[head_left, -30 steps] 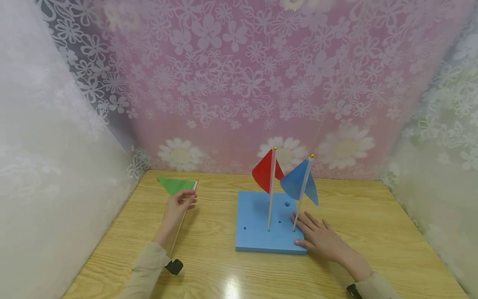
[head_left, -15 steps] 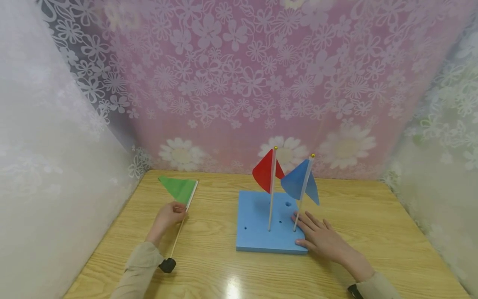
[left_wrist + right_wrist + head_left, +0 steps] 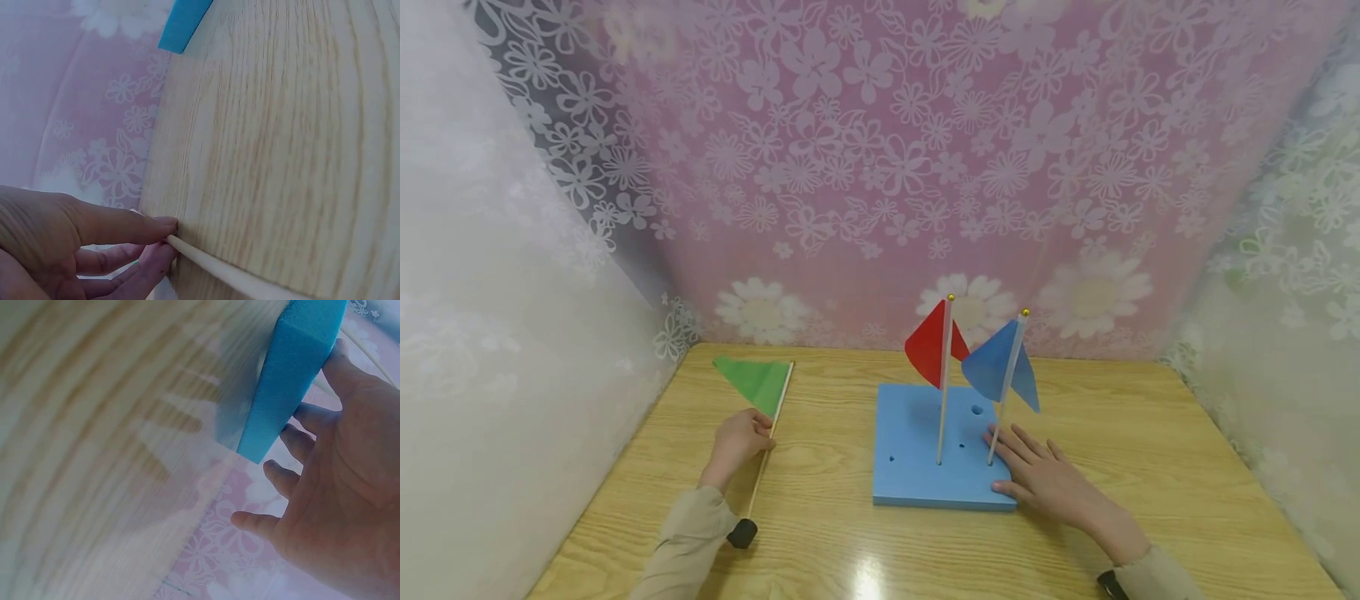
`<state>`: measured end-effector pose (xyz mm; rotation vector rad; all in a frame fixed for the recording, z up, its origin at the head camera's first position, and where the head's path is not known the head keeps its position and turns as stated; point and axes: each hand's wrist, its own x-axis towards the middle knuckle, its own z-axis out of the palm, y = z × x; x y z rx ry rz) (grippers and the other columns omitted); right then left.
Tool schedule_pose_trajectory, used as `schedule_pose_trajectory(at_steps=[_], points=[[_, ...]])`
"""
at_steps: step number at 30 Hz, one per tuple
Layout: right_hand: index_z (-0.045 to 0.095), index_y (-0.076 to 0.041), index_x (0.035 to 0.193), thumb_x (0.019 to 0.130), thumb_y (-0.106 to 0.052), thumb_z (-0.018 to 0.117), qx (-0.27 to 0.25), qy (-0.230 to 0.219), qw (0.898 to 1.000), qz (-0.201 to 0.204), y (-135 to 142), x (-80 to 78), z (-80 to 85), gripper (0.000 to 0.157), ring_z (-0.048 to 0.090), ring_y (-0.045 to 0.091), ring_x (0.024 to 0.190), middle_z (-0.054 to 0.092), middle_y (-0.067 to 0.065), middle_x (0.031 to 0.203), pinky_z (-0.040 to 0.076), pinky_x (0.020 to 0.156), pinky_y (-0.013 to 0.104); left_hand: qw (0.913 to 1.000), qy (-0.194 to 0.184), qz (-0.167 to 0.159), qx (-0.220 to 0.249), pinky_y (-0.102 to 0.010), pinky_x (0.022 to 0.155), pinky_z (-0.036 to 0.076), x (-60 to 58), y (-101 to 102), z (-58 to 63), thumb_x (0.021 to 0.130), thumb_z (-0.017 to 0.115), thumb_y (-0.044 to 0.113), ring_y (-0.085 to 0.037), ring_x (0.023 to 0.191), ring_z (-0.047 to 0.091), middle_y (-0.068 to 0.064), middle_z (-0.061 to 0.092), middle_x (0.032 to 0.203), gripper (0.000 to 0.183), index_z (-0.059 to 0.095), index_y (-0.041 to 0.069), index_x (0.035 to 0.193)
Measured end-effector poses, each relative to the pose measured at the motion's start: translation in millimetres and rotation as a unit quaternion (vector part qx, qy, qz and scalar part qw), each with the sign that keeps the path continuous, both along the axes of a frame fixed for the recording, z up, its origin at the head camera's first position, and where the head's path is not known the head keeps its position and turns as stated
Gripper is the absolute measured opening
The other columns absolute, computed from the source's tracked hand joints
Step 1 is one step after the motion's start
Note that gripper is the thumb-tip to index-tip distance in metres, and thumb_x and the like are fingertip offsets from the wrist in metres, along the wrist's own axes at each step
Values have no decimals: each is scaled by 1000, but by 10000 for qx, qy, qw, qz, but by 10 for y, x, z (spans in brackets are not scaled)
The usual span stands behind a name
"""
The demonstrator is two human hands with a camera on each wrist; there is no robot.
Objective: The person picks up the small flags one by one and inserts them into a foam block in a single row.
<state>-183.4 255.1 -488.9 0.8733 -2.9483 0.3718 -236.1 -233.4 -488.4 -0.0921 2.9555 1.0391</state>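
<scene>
A green flag (image 3: 756, 383) on a thin wooden stick is at the left of the table. Just below its cloth, my left hand (image 3: 733, 446) pinches the stick (image 3: 212, 267) between thumb and finger, as the left wrist view confirms. A blue foam board (image 3: 910, 483) with small holes lies near the middle. Two flags on sticks stand in it: a red flag (image 3: 927, 346) and, to its right, a blue flag (image 3: 992, 362) that leans right. My right hand (image 3: 1052, 483) rests with spread fingers against the board's right edge (image 3: 290, 381), beside the blue flag's stick.
The wood-grain table (image 3: 820, 550) has a pink floral cloth (image 3: 850, 208) behind it. Pale curtains stand at the left (image 3: 535, 333) and right (image 3: 1285, 375). A black wrist camera (image 3: 742, 533) sits at my left cuff, by the lower end of the green flag's stick.
My left hand has moved from the green flag's cloth down onto its stick, nearer to me. The right hand, the board and the two standing flags have stayed in place.
</scene>
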Motion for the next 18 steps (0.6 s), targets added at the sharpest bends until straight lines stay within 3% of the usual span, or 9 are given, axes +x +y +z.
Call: schedule_pose_trajectory(at_steps=[5, 10, 18], points=[[41, -8, 155, 100, -45, 60, 2, 13, 10000, 9, 4, -2, -9, 69, 31, 45, 147, 36, 15, 161, 29, 104, 80, 9998, 3, 179, 29, -36, 69, 53, 4, 6, 28, 77, 74, 4, -23, 75, 68, -9, 74, 84, 26, 71, -6, 101], [41, -8, 156, 100, -45, 61, 14, 18, 10000, 16, 12, -7, -20, 70, 31, 45, 147, 36, 16, 161, 29, 105, 79, 9993, -46, 284, 217, -34, 68, 54, -15, -3, 22, 84, 71, 7, -19, 75, 67, -10, 73, 89, 24, 73, -6, 105], [40, -9, 156, 100, -46, 60, -10, 13, 10000, 40, 23, -15, -35, 70, 31, 44, 147, 35, 15, 161, 29, 105, 79, 9902, 94, 337, 1352, -36, 68, 62, -34, 92, 80, 94, 69, 6, -24, 79, 73, -21, 72, 105, 27, 66, -8, 117]])
